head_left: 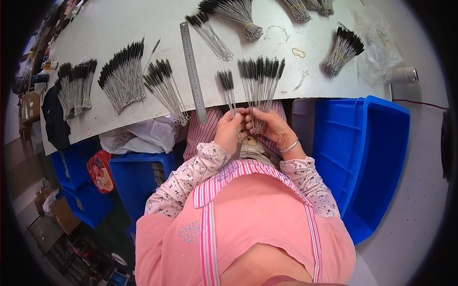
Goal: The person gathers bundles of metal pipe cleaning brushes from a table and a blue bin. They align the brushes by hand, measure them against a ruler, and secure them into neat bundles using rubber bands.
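Head view. At frame centre, the left hand (228,131) pinches a small group of black-tipped wire brushes (227,90) by the handle ends. The right hand (269,125) is closed around the looped ends of a wider fanned row of brushes (260,81). Both fans lie over the near edge of the grey table (119,28).

Judged done: tied bundles (342,51) at upper right and top. Judged outstanding: loose piles (123,76) at upper left, unbanded. A steel ruler (192,71) and yellow rubber band (299,52) lie nearby.

One ruler (192,71), two yellow rubber bands (299,52), and three blue bins (367,157) are showing; brushes (260,78) are lying uncountable.
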Motion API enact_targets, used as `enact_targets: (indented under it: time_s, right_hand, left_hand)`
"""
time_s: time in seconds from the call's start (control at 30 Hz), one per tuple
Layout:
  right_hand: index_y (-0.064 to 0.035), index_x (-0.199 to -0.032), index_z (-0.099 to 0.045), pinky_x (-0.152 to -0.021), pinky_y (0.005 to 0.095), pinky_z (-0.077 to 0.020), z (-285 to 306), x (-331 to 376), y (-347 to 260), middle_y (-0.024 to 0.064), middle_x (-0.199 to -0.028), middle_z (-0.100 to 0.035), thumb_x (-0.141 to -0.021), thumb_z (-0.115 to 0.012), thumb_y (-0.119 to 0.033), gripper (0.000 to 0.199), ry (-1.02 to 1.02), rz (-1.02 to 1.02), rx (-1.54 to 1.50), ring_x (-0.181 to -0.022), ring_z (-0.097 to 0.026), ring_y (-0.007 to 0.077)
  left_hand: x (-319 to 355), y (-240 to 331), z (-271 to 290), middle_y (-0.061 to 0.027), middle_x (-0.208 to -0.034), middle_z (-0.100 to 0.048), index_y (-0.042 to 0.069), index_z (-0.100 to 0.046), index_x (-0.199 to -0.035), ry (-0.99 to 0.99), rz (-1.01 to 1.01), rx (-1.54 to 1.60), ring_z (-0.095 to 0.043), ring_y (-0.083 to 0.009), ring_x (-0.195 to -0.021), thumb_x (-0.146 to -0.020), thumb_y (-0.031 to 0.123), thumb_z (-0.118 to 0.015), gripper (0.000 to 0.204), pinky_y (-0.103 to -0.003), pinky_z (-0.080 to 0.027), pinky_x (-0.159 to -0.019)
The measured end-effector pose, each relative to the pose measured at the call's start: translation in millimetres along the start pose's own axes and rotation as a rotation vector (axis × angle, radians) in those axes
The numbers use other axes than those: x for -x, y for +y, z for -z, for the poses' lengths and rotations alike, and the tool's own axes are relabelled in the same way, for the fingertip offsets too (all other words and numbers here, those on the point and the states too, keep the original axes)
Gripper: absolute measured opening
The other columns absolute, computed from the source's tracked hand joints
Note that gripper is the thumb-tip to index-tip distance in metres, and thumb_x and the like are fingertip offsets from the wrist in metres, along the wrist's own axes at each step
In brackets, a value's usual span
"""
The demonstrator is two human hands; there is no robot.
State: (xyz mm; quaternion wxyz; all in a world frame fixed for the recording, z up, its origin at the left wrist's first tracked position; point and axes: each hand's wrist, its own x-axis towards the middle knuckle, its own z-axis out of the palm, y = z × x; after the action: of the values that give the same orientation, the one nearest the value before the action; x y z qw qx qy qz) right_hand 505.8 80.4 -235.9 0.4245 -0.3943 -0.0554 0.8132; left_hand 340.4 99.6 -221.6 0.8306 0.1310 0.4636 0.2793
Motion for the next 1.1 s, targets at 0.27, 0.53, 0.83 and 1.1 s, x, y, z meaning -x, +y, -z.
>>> enact_targets:
  time_s: [0.27,0.53,0.83,1.1]
  right_hand:
    - [0.0002,-0.097,-0.058,-0.054,0.0302,-0.0559,-45.1,47.7,-11.0,0.0101,-0.079,-0.064,-0.089,-0.054,-0.012,0.015,-0.059,-0.127,-0.236,-0.066,-0.065,0.0179]
    - [0.0056,-0.102,-0.052,-0.06,0.0312,-0.0595,-69.9,58.8,-17.8,0.0175,-0.092,-0.063,-0.092,-0.05,-0.013,0.021,-0.052,-0.195,-0.431,-0.071,-0.067,0.0221]
    - [0.0045,-0.099,-0.053,-0.06,0.0322,-0.0586,-78.1,59.6,-18.7,0.016,-0.087,-0.063,-0.091,-0.052,-0.015,0.021,0.003,-0.152,-0.308,-0.072,-0.066,0.0231]
    - [0.0007,-0.09,-0.053,-0.058,0.034,-0.0535,-76.2,53.2,-13.3,0.0107,-0.08,-0.057,-0.094,-0.045,-0.024,0.027,-0.038,-0.261,-0.424,-0.068,-0.06,0.0218]
  left_hand:
    - [52.7,39.8,-12.4,-0.0123,-0.109,-0.057,0.006,-0.039,-0.12,-0.164,0.16,0.312,-0.059,-0.0237,-0.094,-0.091,0.009,-0.045,0.03,-0.038,-0.05,-0.08]
    - [64.8,57.2,-12.1,-0.0164,-0.118,-0.052,0.005,-0.035,-0.123,-0.157,0.185,0.396,-0.058,-0.0285,-0.101,-0.092,0.006,-0.043,0.032,-0.038,-0.05,-0.085]
    - [56.6,51.4,-14.1,-0.0109,-0.119,-0.051,0.006,-0.036,-0.121,-0.181,0.171,0.379,-0.056,-0.0233,-0.098,-0.092,0.006,-0.044,0.03,-0.036,-0.049,-0.083]
    - [57.1,53.4,-23.7,-0.0028,-0.112,-0.053,0.009,-0.039,-0.123,-0.108,0.232,0.276,-0.054,-0.0163,-0.096,-0.092,0.009,-0.045,0.031,-0.034,-0.047,-0.084]
